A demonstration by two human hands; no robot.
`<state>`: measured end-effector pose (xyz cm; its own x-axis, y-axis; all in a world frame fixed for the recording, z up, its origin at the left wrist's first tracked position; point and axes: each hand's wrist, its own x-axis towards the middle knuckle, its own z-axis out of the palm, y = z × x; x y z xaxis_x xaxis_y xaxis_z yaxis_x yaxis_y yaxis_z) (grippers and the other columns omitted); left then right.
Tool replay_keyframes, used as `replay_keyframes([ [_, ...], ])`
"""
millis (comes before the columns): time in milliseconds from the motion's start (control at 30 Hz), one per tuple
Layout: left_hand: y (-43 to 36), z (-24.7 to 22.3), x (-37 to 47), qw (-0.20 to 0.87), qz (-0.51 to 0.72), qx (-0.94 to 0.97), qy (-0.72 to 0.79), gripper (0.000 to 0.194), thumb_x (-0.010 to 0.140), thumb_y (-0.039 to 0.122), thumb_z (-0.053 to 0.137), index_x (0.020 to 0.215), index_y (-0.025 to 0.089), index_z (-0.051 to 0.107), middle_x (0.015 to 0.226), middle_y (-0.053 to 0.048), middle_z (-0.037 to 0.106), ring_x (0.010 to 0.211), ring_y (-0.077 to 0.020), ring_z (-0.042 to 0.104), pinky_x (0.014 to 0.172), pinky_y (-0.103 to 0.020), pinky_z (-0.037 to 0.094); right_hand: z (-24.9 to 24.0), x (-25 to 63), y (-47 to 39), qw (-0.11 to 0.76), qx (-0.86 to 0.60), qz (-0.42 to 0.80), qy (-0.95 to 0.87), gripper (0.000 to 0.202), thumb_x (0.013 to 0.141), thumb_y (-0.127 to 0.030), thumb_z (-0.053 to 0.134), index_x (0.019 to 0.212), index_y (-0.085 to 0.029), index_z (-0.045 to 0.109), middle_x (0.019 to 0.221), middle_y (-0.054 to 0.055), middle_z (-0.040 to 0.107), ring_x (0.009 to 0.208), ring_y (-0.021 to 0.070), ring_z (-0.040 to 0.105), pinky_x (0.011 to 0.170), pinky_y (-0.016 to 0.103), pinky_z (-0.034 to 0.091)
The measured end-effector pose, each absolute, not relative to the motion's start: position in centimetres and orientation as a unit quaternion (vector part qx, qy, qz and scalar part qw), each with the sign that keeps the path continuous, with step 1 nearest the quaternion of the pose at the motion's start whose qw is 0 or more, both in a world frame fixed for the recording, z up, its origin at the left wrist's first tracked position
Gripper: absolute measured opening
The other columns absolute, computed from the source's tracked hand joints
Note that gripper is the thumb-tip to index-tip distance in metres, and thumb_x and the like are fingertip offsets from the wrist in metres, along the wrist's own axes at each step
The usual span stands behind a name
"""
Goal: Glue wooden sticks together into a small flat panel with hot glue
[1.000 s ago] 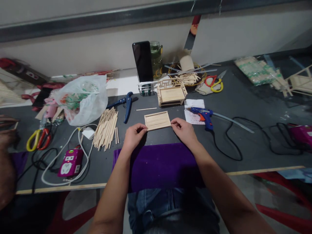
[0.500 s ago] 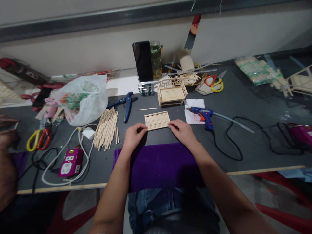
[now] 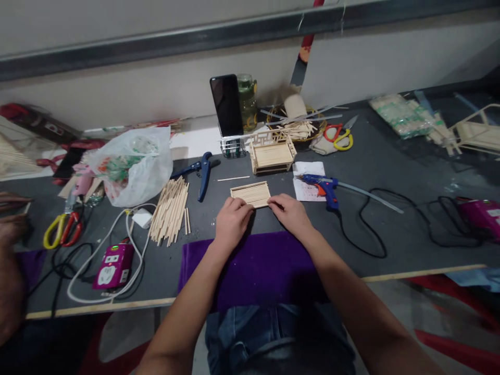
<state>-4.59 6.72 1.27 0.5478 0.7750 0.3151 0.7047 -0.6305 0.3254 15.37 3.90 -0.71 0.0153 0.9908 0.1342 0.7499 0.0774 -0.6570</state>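
In the centre of the frame, the stick panel (image 3: 252, 192) lies on the dark surface (image 3: 219, 229). The left hand (image 3: 233, 220) and right hand (image 3: 291, 212) pinch its near edge—fingers almost closed, the right at the near right corner. Just beyond stands 1 small stick frame (image 3: 272, 156), hemming in the far side; 1 loose stick (image 3: 233, 178) lies at upper left of the panel. Left of centre are a blue cutter (image 3: 204, 174) and a stick pile (image 3: 170, 211); right of centre, a glue gun (image 3: 326, 188) partly covers white paper (image 3: 308, 169). Purple cloth (image 3: 253, 271) lies under the forearms.
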Motion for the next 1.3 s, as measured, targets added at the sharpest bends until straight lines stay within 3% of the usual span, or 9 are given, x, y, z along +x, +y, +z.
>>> replay_keyframes([
  [333, 7.1, 0.0, -3.8, -0.004, 0.187, 0.895, 0.405, 0.027, 0.095, 0.019, 0.044, 0.089, 0.021, 0.070, 0.083, -0.005, 0.064, 0.080, -0.0193, 0.052, 0.070, -0.030, 0.039, 0.3, 15.9, 3.5, 0.327, -0.650, 0.202, -0.655, 0.023, 0.088, -0.028, 0.048, 0.098, -0.022, 0.068, 0.086, 0.005, 0.068, 0.071, 0.0182, 0.061, 0.067, 0.029, 0.045],
  [467, 7.0, 0.0, -3.9, 0.004, 0.183, 0.894, 0.410, 0.026, 0.095, 0.019, 0.045, 0.090, 0.022, 0.070, 0.082, -0.005, 0.064, 0.080, -0.0185, 0.052, 0.070, -0.030, 0.039, 2.0, 19.1, 1.9, 0.364, -0.717, 0.103, -0.585, 0.025, 0.088, -0.032, 0.044, 0.089, -0.020, 0.066, 0.087, 0.008, 0.068, 0.078, 0.0208, 0.060, 0.073, 0.031, 0.043],
  [600, 7.0, 0.0, -3.9, 0.005, 0.188, 0.892, 0.412, 0.024, 0.095, 0.021, 0.046, 0.089, 0.022, 0.070, 0.082, -0.005, 0.064, 0.080, -0.0185, 0.052, 0.069, -0.030, 0.039, 2.6, 22.9, -0.4, 0.292, -0.823, 0.003, -0.487, 0.025, 0.084, -0.034, 0.045, 0.086, -0.018, 0.064, 0.077, 0.008, 0.062, 0.072, 0.0224, 0.054, 0.067, 0.033, 0.039],
  [700, 7.0, -0.1, -3.9, 0.004, 0.196, 0.890, 0.411, 0.024, 0.095, 0.022, 0.047, 0.089, 0.022, 0.070, 0.082, -0.005, 0.064, 0.080, -0.0185, 0.052, 0.069, -0.030, 0.038, 2.2, 24.8, -1.8, 0.229, -0.854, -0.035, -0.466, 0.030, 0.083, -0.039, 0.047, 0.091, -0.016, 0.064, 0.085, 0.012, 0.062, 0.081, 0.0263, 0.055, 0.068, 0.035, 0.039],
  [933, 7.0, -0.4, -4.0, 0.008, 0.198, 0.889, 0.412, 0.025, 0.095, 0.022, 0.046, 0.089, 0.022, 0.070, 0.083, -0.005, 0.064, 0.081, -0.0188, 0.052, 0.069, -0.030, 0.038, 0.4, 25.6, -2.0, 0.186, -0.858, 0.089, -0.471, 0.045, 0.084, -0.048, 0.046, 0.103, -0.012, 0.066, 0.086, 0.013, 0.066, 0.077, 0.0253, 0.059, 0.067, 0.034, 0.041],
  [1167, 7.0, -0.2, -3.9, 0.007, 0.190, 0.891, 0.413, 0.026, 0.096, 0.022, 0.045, 0.090, 0.022, 0.070, 0.084, -0.005, 0.064, 0.083, -0.0193, 0.051, 0.070, -0.031, 0.037, 0.3, 25.1, -0.5, 0.161, -0.855, 0.083, -0.485, 0.051, 0.084, -0.053, 0.046, 0.105, -0.012, 0.068, 0.089, 0.015, 0.066, 0.081, 0.0270, 0.059, 0.068, 0.034, 0.042],
  [1300, 7.0, -0.1, -3.9, 0.010, 0.190, 0.892, 0.411, 0.026, 0.096, 0.022, 0.044, 0.091, 0.022, 0.070, 0.084, -0.005, 0.063, 0.083, -0.0189, 0.051, 0.070, -0.030, 0.038, 0.2, 24.7, 0.4, 0.178, -0.864, 0.074, -0.465, 0.045, 0.083, -0.044, 0.046, 0.104, -0.012, 0.069, 0.093, 0.016, 0.066, 0.084, 0.0272, 0.059, 0.072, 0.035, 0.043],
])
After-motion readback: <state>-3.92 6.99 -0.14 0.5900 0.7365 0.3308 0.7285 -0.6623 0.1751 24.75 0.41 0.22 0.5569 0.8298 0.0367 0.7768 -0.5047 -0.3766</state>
